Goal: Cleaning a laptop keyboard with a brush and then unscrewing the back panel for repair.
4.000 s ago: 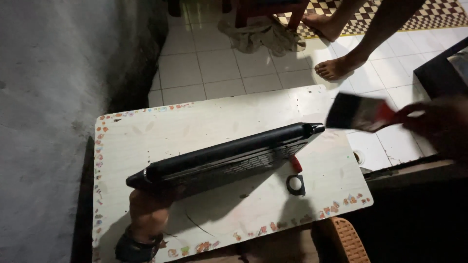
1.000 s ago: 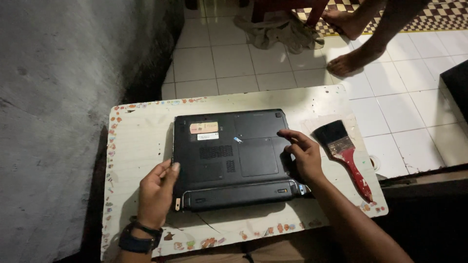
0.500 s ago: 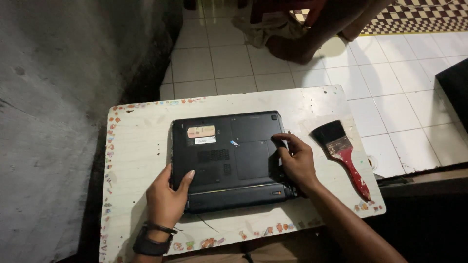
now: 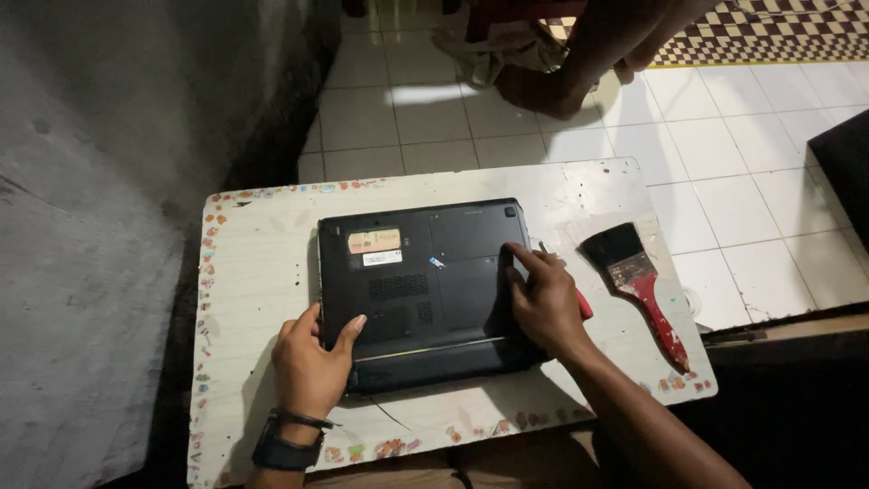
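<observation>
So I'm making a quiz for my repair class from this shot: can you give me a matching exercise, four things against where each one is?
Things:
1. laptop
2. paintbrush
3. left hand
4. right hand

Places:
A. on the laptop's right edge
B. lying alone at the right of the table
C. on the laptop's near left corner
D. underside up, mid-table

Pairs: 1-D, 2-B, 3-C, 4-A
</observation>
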